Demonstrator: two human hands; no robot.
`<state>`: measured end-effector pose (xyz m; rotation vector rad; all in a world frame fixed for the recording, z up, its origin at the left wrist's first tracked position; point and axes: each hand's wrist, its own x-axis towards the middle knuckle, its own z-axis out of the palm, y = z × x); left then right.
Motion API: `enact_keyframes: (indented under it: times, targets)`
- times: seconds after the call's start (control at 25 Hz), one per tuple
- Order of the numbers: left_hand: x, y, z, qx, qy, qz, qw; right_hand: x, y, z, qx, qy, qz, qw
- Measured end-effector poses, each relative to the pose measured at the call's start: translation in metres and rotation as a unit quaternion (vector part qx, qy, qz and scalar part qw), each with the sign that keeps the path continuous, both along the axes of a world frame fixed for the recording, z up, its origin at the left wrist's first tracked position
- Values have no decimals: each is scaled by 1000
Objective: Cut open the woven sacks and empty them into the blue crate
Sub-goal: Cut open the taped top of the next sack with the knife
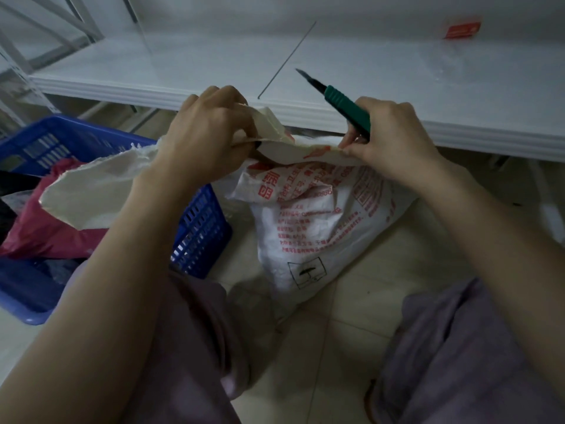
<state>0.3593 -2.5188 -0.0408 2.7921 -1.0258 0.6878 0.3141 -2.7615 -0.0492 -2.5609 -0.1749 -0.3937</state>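
A white woven sack (308, 228) with red print stands on the floor between my knees, its top edge pulled open. My left hand (204, 133) grips the left side of that top edge. My right hand (394, 142) pinches the right side of the edge and also holds a green utility knife (345, 110), its blade pointing up and to the left, away from the sack. The blue crate (201, 231) sits on the floor at the left, holding a pink bag (39, 231) and a loose piece of white sack material (91, 191).
A low white shelf (305, 71) runs across just behind the sack, its front edge right above my hands. A red label (461, 30) is stuck at its back right. Metal rack legs (46, 32) stand at the far left. My knees in lilac trousers (458, 347) flank a tiled floor.
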Motion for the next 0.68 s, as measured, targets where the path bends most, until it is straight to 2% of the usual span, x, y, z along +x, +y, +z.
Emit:
enact_keyframes:
  times: [0.12, 0.2, 0.44, 0.68]
  targets:
    - [-4, 1, -3, 4, 57, -34, 998, 3, 2, -4, 5, -75, -26, 997]
    - [-6, -1, -5, 3, 60, -42, 997, 3, 3, -6, -14, -69, -24, 997]
    - [-10, 1, -10, -7, 33, 2, 999, -22, -10, 8, -48, 58, 52, 996]
    - [-12, -2, -16, -10, 23, 0, 1000, -41, -2, 5, -86, 173, 123, 973]
